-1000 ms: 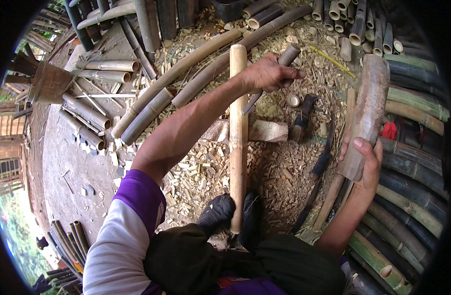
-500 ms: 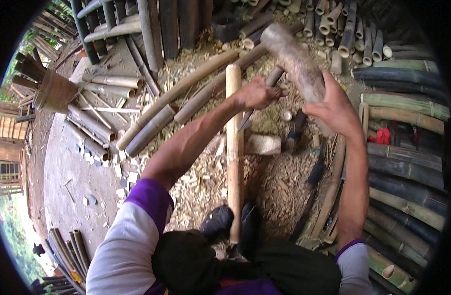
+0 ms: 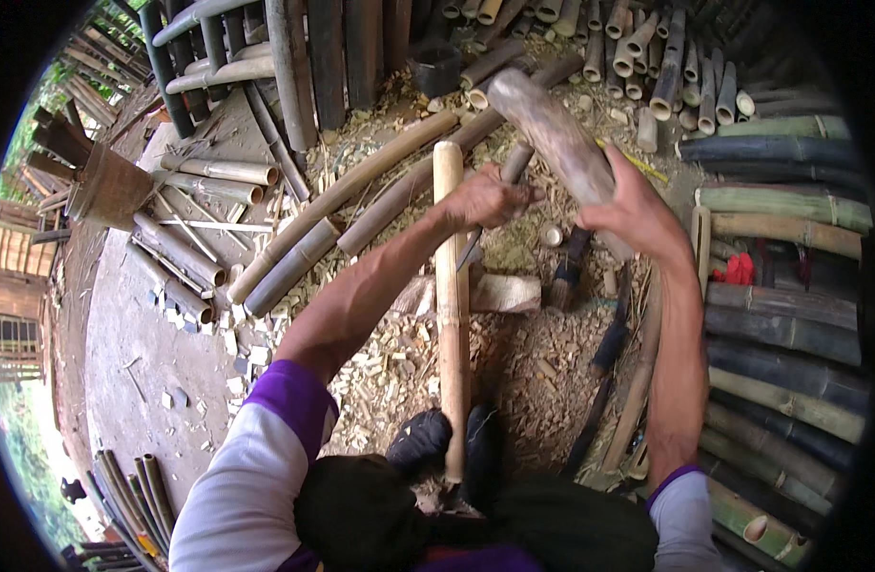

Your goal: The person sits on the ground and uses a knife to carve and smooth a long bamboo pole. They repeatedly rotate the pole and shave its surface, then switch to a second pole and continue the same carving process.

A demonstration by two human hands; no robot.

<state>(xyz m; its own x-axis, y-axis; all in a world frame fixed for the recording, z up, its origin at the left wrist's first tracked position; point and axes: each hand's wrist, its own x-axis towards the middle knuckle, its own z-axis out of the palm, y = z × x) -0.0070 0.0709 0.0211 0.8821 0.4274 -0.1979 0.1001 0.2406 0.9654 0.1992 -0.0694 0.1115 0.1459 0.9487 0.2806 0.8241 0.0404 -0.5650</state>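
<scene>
Right hand (image 3: 638, 205) fingers wrapped tight round the thick wooden club (image 3: 556, 143), club head raised up and away from the fingers, angled over the pole top. Left hand (image 3: 485, 200) fingers curled shut on the blade handle (image 3: 514, 167), just beside the upper end of the upright bamboo pole (image 3: 449, 305); blade itself mostly hidden, looks set against the pole near its top. Pole runs down from the fingers to the dark shoes (image 3: 447, 443), which brace its foot.

Progress, judged: split barely begun, no open crack visible along the pole, whole length left to cleave. Chips (image 3: 390, 353) litter the ground below the hands.

Versus a second ago: club was held low at the right, now lifted and swung in over the blade; left hand unmoved.
</scene>
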